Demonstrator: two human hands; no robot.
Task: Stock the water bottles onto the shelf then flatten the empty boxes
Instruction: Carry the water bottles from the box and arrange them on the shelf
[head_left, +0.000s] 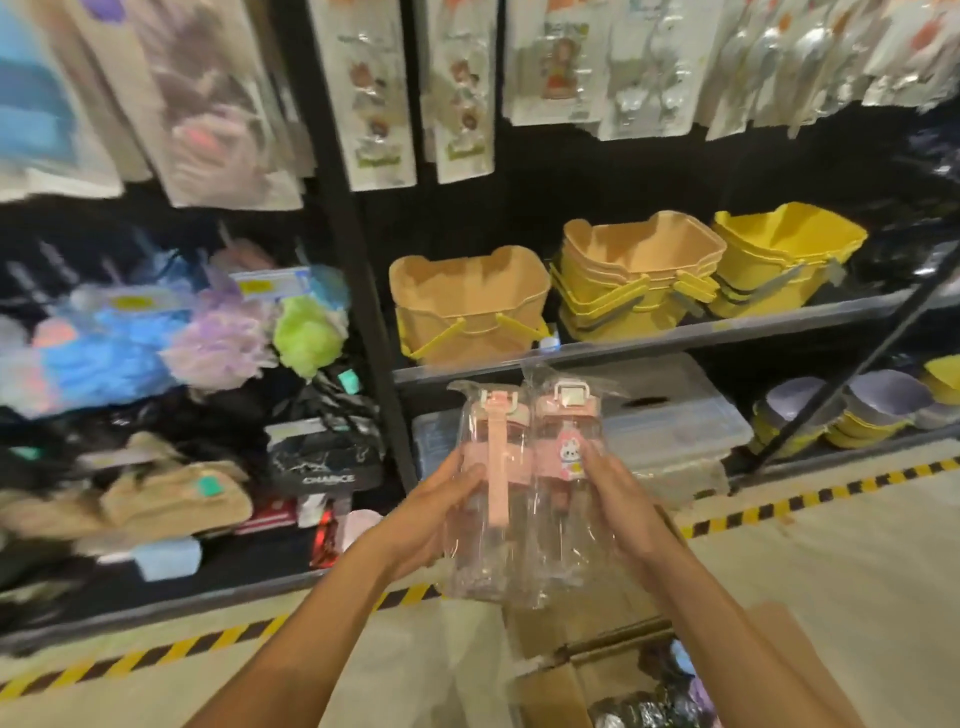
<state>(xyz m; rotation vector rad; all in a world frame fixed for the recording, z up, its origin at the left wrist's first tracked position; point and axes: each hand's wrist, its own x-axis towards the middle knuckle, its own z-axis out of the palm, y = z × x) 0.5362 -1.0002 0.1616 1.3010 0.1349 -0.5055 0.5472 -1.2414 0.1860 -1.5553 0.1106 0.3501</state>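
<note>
Two bottles (493, 493), clamped in left hand (431, 514) and right hand (623, 509) fingers, face stacked baskets (639, 280); box (550, 691) below holds wrapped goods (649, 709).

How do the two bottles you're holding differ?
The left bottle, in the left hand, shows a long pink strap down its front; the right bottle, in the right hand, shows a rabbit figure instead. The left bottle's lid latch is pink; the right bottle's is white. Both are clear, pink-banded, wrapped in clear plastic.

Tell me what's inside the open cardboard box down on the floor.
The cardboard box holds plastic-wrapped items, dark and purple, too blurred to name. The right forearm and the frame edge hide the rest.
</note>
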